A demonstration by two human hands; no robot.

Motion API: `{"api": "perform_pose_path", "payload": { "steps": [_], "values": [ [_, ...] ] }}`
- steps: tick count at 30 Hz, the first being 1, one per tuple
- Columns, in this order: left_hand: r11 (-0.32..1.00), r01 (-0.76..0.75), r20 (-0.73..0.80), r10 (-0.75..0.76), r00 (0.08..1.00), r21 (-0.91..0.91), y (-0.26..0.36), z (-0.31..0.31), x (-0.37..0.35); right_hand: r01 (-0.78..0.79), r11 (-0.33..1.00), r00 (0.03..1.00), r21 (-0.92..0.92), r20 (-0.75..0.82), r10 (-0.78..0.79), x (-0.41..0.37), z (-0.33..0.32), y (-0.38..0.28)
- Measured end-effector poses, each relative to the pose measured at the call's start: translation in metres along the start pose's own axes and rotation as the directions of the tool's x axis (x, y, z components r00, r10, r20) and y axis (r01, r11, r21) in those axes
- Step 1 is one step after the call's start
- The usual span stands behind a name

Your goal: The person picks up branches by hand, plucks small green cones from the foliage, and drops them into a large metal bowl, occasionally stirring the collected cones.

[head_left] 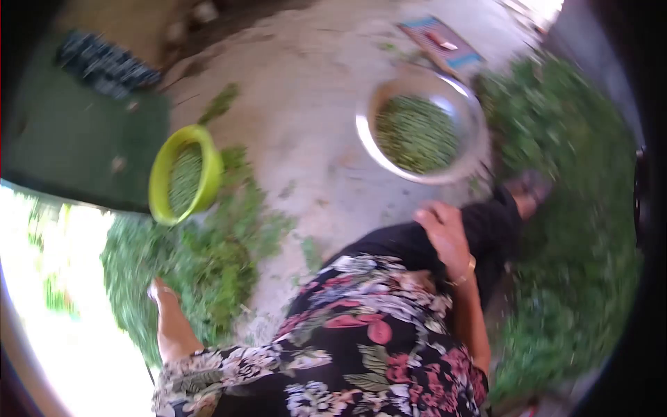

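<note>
My right hand [445, 233] rests on the knee of my dark trousers [389, 243], holding nothing, with its fingers over the cloth. Off to the left, my left arm reaches down beside a heap of leafy green plants [215, 260]; the left hand [160, 288] is blurred and its fingers are hard to make out. Beyond that heap a yellow-green tub [157, 182] holds thin green pods [186, 182]. Ahead of my right knee stands a wide metal basin [474, 125] with more green pods [417, 135] in it.
A large pile of leafy plants [556, 132] spreads along the right, around my foot [528, 191]. Behind the basin lies a striped mat [424, 31] with a red object on it. A patterned dark cloth [108, 62] lies at the far left on a green surface [83, 139].
</note>
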State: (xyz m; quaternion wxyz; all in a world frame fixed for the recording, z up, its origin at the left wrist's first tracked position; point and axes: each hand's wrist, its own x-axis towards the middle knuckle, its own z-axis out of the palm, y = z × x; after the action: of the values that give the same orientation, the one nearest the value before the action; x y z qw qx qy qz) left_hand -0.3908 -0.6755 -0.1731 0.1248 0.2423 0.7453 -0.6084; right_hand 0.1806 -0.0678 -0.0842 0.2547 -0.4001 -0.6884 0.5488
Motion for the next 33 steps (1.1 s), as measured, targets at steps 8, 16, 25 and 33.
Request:
{"api": "perform_pose_path", "payload": {
  "steps": [8, 16, 25, 33],
  "values": [
    [-0.681, 0.133, -0.08, 0.272, 0.959, -0.72, 0.189, -0.349, 0.072, -0.085, 0.988, 0.924, 0.13, -0.361, 0.127, -0.062, -0.047, -0.01],
    [-0.689, -0.389, -0.728, 0.298, 0.617, -0.612, 0.192, -0.631, -0.133, -0.027, 0.78, 0.673, 0.626, -0.565, 0.477, -0.173, -0.067, 0.019],
    [-0.708, -0.497, -0.852, 0.306, 0.425, -0.502, 0.173, -0.646, -0.188, 0.044, 0.716, 0.628, 0.697, -0.577, 0.522, -0.193, -0.066, 0.037],
    [-0.72, -0.455, -0.812, 0.263, 0.521, -0.525, 0.167, -0.627, -0.185, 0.029, 0.711, 0.625, 0.703, -0.567, 0.536, -0.188, -0.069, 0.026]
  ]
}}
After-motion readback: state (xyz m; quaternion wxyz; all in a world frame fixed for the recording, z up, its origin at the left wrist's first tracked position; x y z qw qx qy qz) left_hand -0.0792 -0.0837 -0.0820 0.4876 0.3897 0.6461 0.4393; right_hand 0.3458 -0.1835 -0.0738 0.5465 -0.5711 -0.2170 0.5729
